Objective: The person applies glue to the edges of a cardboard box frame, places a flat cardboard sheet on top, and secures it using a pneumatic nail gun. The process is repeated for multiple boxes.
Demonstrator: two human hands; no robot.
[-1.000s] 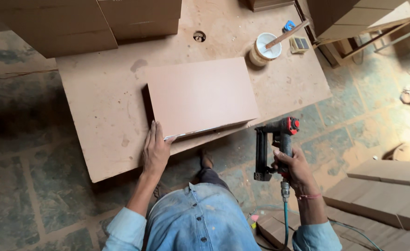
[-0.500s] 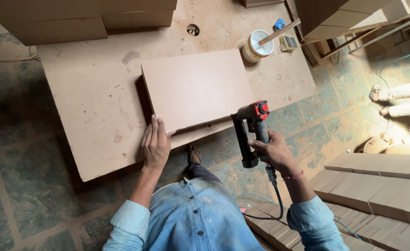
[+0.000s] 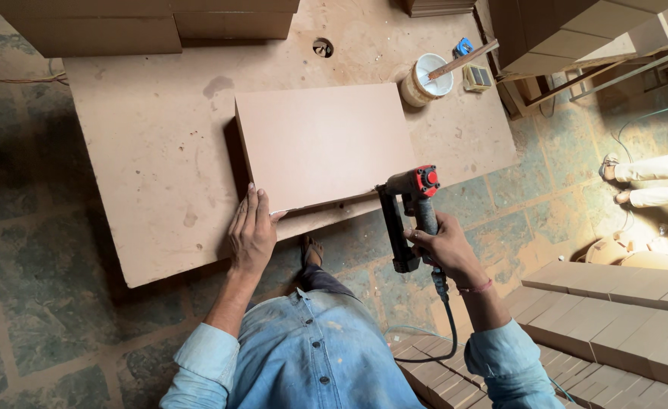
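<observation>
Step in hand: positioning. The panel (image 3: 322, 144) is held in place while the nailer (image 3: 408, 216) is brought to its near edge; judged from the pose, no fastener is being driven at this moment.
Panel: flat rectangular board, lying near the middle of the worktop (image 3: 152, 189), its near edge close to the worktop's near edge. It rests on a thinner strip that shows just beneath that edge.
Left hand (image 3: 252, 235): palm down at the panel's near-left corner, fingers together and extended, pressing across the corner and the worktop. Nothing is grasped.
Right hand (image 3: 441, 246): fingers clamped around the nailer's grip, just off the worktop's near edge, beside the panel's near-right corner.
Nailer: black body with red cap, hose (image 3: 449, 318) trailing down from the handle. Whether the nose touches the panel edge cannot be told.
Next move calls for: nose set square on the near edge, left hand clear of the firing line, panel held without shift.
Far-right corner of worktop: white tub (image 3: 425, 79) with a stick (image 3: 462, 60) standing in it.
Surroundings: stacked boards (image 3: 621, 318) on the floor at right; another person's feet (image 3: 621, 178) at far right.
</observation>
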